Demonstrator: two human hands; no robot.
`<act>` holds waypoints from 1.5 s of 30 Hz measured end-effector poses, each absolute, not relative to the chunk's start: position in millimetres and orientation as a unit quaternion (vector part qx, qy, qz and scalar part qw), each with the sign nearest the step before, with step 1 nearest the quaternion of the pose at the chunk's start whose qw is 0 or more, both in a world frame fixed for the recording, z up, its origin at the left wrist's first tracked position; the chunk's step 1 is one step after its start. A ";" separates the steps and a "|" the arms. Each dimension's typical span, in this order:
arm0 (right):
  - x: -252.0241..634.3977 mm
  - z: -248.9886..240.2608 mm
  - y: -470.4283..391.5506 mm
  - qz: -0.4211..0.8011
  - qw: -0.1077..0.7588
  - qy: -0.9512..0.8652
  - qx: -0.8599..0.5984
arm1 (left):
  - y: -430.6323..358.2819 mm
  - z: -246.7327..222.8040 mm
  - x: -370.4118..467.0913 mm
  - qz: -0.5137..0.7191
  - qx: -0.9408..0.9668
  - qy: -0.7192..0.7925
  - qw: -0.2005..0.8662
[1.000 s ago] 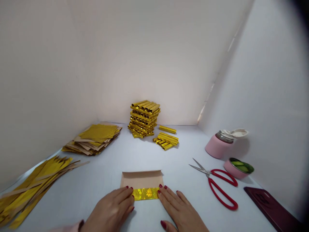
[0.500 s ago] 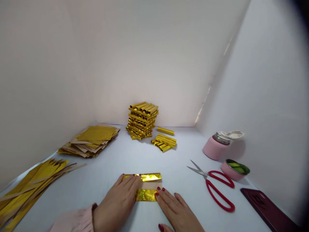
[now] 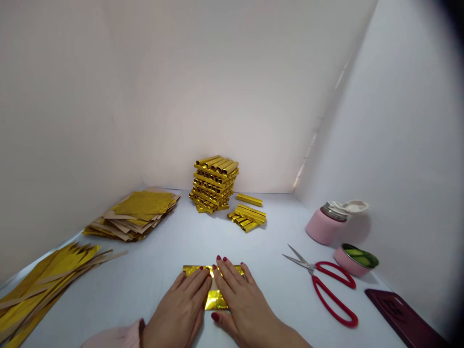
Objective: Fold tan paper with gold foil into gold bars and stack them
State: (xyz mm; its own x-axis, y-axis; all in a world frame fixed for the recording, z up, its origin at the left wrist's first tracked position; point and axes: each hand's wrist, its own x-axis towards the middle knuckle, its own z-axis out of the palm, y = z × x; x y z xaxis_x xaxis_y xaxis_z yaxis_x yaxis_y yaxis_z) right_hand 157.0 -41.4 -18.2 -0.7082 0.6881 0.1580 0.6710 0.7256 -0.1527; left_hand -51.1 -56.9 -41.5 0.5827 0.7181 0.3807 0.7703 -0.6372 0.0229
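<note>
- Now that the right hand (image 3: pixel 246 302) has moved up from the near edge, it lies flat over the far side of the paper sheet (image 3: pixel 216 300), beside the left hand (image 3: pixel 181 304).
- Hands: side by side, nearly touching, fingers stretched out, palms down; pressing on the paper, not pinching it. Left thumb mostly hidden, can't tell what it does.
- Sheet location: on the white table (image 3: pixel 145 270), front and centre, under both hands.
- Far flap (image 3: pixel 190 269): turned over, gold side up; a second ago brown showed there with just a curled edge.
- Near flap (image 3: pixel 217 304): gold side up as before, uncovered between the hands; small bit of brown shows between the flaps.
- What the change means, my judgement: both long edges are folded in, and the far crease is the one being flattened. Folding looks partway along, since the sheet is flat, unlike the finished-looking tubes.
- Stacked gold tubes (image 3: pixel 213 186) at back, loose gold tubes (image 3: pixel 248 217) beside them: unchanged.
- Left side: sheet pile (image 3: pixel 145 205) and cut strips (image 3: pixel 54 278), both untouched.
- Right side: scissors (image 3: pixel 311 267), lying with blades apart, well clear of either hand.
</note>
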 end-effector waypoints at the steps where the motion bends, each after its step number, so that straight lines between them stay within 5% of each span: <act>1: 156.1 -17.8 -38.6 0.067 0.086 -0.920 -0.376 | -56.4 -42.9 -53.7 -0.187 -0.888 -0.413 0.074; 7: 168.4 -14.4 -37.6 0.108 0.024 -0.899 -0.424 | -58.5 -47.0 -67.5 -0.186 -0.902 -0.381 0.083; 14: 165.9 -20.0 -40.7 0.040 0.054 -0.903 -0.424 | -49.4 -35.8 -68.3 -0.146 -0.886 -0.441 0.013; 22: 166.1 -87.8 -72.2 -0.080 0.134 -0.908 -0.388 | -28.8 4.4 -60.6 -0.108 -0.900 -0.418 -0.063; 30: 157.9 -18.5 -41.6 -0.135 0.150 -0.963 -0.176 | -32.0 -15.6 -66.1 -0.170 -0.900 -0.393 -0.079; 39: 144.6 -37.3 -32.6 -0.179 0.171 -0.964 -0.096 | -7.5 -18.9 -93.8 -0.076 -0.880 -0.459 -0.094; 45: 145.9 -42.1 -30.1 -0.197 0.202 -0.955 -0.087 | -5.3 -11.1 -82.4 -0.116 -0.812 -0.569 -0.054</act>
State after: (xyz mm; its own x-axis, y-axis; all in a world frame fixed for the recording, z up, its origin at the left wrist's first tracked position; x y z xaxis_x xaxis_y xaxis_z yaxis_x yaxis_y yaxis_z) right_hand 145.9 -30.1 -42.1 -0.9034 0.0874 0.4198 0.2465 0.9069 0.3418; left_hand -82.4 -5.3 -11.1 0.3258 0.9368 0.1272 0.9115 -0.3470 0.2207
